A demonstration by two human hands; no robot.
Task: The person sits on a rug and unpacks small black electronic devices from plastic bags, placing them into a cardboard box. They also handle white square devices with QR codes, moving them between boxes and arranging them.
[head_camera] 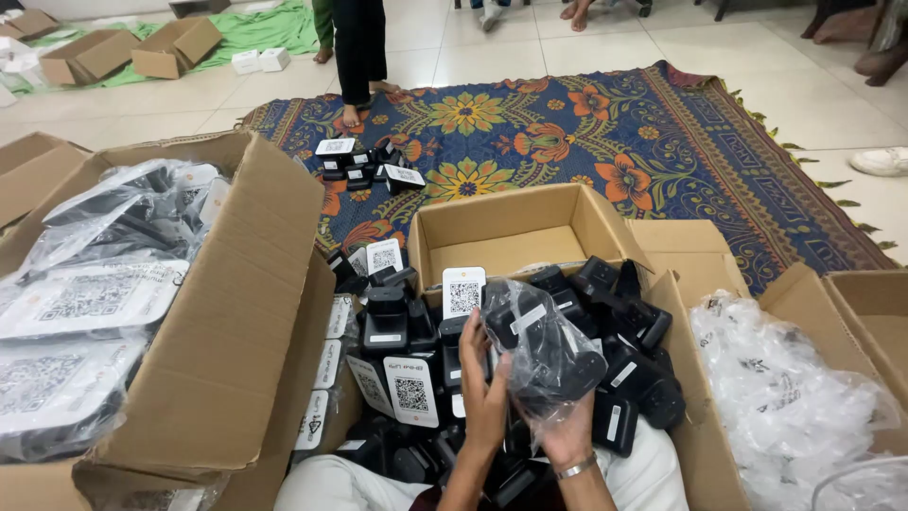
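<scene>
Both hands grip one black device in a clear bag above the lap: left hand fingers flat against its side, right hand cupped under it. Loose black devices with white square labels crowd around. An open carton stands behind, a carton of bagged units left, crumpled plastic right. Beyond lies a floral rug on tile, someone's bare feet on it.

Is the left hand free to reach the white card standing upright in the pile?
Probably not at once: the left hand and the right hand both grip a bagged black device. The white card itself stands uncovered just beyond.
</scene>
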